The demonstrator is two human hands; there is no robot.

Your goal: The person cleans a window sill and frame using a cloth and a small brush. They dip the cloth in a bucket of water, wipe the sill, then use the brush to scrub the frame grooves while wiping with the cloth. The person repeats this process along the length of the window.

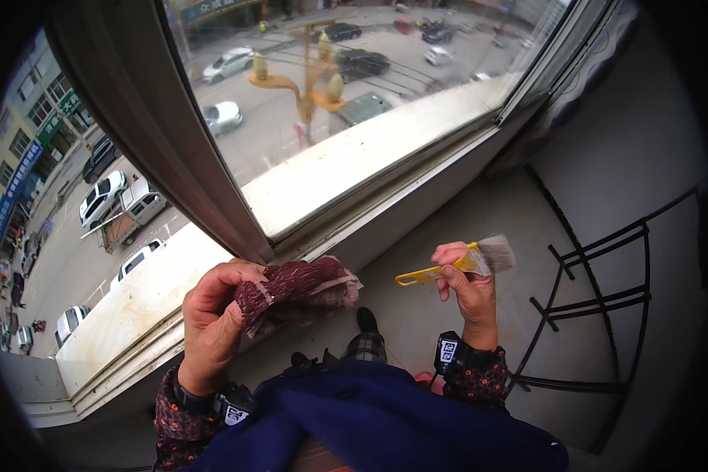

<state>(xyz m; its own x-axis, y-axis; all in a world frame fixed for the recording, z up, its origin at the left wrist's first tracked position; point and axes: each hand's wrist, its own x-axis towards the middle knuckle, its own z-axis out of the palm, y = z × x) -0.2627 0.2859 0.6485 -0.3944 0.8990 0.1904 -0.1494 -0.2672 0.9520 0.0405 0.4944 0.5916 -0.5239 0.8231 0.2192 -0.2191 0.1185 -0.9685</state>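
A dark red cloth (301, 292) with pale streaks hangs bunched in my left hand (212, 318), pinched between thumb and fingers in front of the window's lower corner. My right hand (469, 289) grips a paintbrush (442, 272) by its yellow plastic handle. The pale bristles (500, 253) point right, and the end of the handle points left. Below the cloth and to its left runs the window sill track (127, 357), with dirt in its grooves. The brush is held over the floor, apart from the cloth and the frame.
A brown window frame post (153, 130) rises at the left, beside a glass pane (354, 76) overlooking a street with parked cars. A black metal rack (596, 301) stands at the right on the tiled floor (413, 318). A wavy-edged curtain (584, 76) hangs at the upper right.
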